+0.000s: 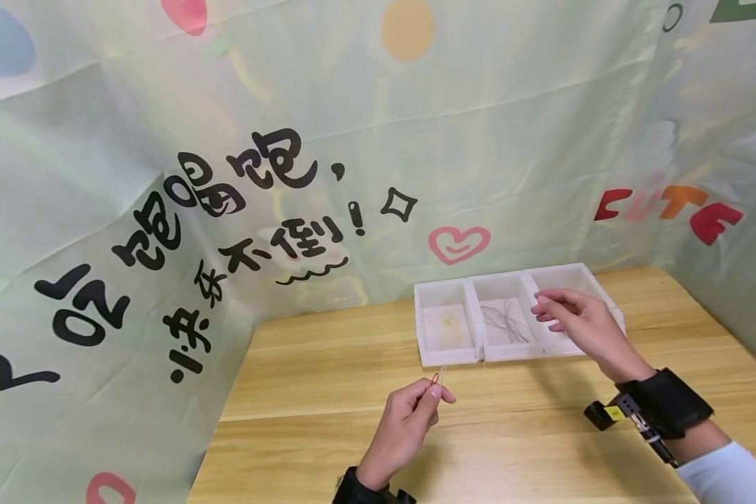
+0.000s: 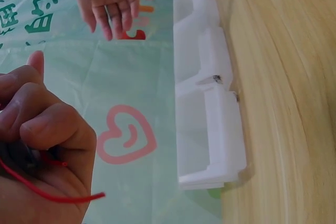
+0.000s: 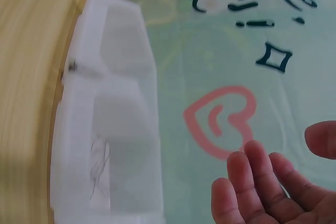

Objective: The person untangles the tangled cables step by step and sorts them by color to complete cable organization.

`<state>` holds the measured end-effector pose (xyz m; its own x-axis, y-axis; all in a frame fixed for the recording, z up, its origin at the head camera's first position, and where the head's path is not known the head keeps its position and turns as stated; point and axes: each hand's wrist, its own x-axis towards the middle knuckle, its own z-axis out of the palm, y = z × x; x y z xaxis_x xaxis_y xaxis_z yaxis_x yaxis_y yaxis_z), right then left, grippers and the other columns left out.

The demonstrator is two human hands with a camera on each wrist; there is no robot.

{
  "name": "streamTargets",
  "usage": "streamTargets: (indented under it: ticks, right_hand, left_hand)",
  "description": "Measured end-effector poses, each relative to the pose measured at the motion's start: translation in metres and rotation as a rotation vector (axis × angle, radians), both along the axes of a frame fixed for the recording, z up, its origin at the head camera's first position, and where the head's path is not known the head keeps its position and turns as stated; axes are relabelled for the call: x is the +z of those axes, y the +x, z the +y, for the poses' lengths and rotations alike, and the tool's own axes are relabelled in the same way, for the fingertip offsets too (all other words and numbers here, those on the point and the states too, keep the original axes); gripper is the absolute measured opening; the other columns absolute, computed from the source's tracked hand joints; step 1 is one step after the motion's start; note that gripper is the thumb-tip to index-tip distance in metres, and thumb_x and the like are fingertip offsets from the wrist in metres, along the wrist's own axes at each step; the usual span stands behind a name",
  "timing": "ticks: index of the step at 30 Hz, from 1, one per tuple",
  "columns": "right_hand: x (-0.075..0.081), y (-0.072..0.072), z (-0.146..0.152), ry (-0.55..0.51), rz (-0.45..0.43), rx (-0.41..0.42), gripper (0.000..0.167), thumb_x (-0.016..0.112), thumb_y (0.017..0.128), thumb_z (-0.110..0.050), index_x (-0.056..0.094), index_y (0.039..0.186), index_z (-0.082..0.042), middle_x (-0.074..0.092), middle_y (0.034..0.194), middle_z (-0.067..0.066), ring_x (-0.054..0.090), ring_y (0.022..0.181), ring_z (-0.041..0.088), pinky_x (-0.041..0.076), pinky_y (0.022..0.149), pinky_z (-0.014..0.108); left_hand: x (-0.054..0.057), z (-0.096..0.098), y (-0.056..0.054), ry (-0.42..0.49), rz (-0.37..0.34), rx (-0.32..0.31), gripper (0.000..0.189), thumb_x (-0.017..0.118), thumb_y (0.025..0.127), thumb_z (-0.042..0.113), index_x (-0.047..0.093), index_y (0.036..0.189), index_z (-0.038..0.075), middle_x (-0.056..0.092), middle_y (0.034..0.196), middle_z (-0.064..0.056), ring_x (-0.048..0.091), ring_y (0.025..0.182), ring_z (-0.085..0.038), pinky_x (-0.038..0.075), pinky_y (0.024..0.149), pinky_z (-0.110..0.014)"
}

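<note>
My left hand (image 1: pixel 409 416), low in the middle of the head view, pinches a thin red cord (image 2: pixel 63 196) and a pale strand (image 1: pixel 443 373) between thumb and fingers. In the left wrist view one end of the cord hangs loose below the curled fingers. Above the right part of a white three-compartment box (image 1: pixel 451 361) is my right hand (image 1: pixel 576 325), fingers relaxed and holding nothing. Thin yellow strands (image 1: pixel 449 322) lie in the left compartment. Grey strands (image 1: pixel 507 322) lie in the middle one. My right hand partly hides the right compartment.
The box stands at the back of a wooden table (image 1: pixel 309 392), close to a pale green printed cloth (image 1: pixel 327 91) that hangs behind and along both sides. A strap (image 1: pixel 664 402) with a small camera sits on my right wrist.
</note>
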<state>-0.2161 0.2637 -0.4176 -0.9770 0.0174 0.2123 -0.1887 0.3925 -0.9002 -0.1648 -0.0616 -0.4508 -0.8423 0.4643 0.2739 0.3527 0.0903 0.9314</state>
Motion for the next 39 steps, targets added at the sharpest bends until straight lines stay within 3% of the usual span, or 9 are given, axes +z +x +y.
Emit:
streamTargets:
  ticks: [9,14,18,27,39]
  right_hand:
    - [0.008,0.018,-0.025,-0.021,0.006,0.059,0.048,0.054,0.107,-0.033,0.055,0.135,0.005,0.066,0.115,0.021,0.066,0.095,0.010,0.053,0.080,0.022]
    - [0.012,0.026,-0.034,-0.016,-0.017,0.083,0.049,0.052,0.107,-0.036,0.055,0.136,0.003,0.066,0.114,0.018,0.065,0.095,0.010,0.051,0.081,0.022]
    - [0.012,0.031,-0.043,-0.039,0.014,0.115,0.042,0.054,0.107,-0.029,0.058,0.133,0.003,0.068,0.110,0.018,0.067,0.095,0.014,0.053,0.081,0.025]
    - [0.010,0.044,-0.065,-0.044,0.022,0.182,0.035,0.056,0.106,-0.025,0.062,0.128,0.001,0.070,0.103,0.009,0.068,0.093,0.016,0.055,0.081,0.030]
    - [0.009,0.058,-0.089,-0.058,-0.005,0.277,0.028,0.058,0.105,-0.026,0.071,0.117,-0.004,0.073,0.100,0.003,0.068,0.096,0.016,0.054,0.083,0.031]
  left_hand:
    - [0.001,0.002,0.000,-0.015,-0.011,-0.010,0.034,0.045,0.110,0.029,0.071,0.105,0.010,0.033,0.058,0.001,0.026,0.048,-0.009,0.023,0.046,-0.025]
    - [0.002,0.004,0.000,-0.014,-0.015,0.003,0.034,0.047,0.109,0.031,0.072,0.106,0.009,0.036,0.060,0.002,0.029,0.051,-0.009,0.025,0.049,-0.024]
    - [0.004,0.007,0.000,-0.024,-0.019,0.013,0.034,0.049,0.109,0.033,0.073,0.105,0.009,0.040,0.063,0.004,0.033,0.053,-0.007,0.028,0.051,-0.021]
    - [0.008,0.015,-0.002,-0.031,0.007,0.003,0.032,0.049,0.108,0.035,0.073,0.103,0.014,0.043,0.064,0.007,0.037,0.054,-0.004,0.031,0.052,-0.018]
    - [0.014,0.029,-0.001,-0.007,0.090,-0.045,0.032,0.048,0.109,0.030,0.073,0.102,0.010,0.043,0.061,0.008,0.036,0.050,-0.001,0.032,0.047,-0.018]
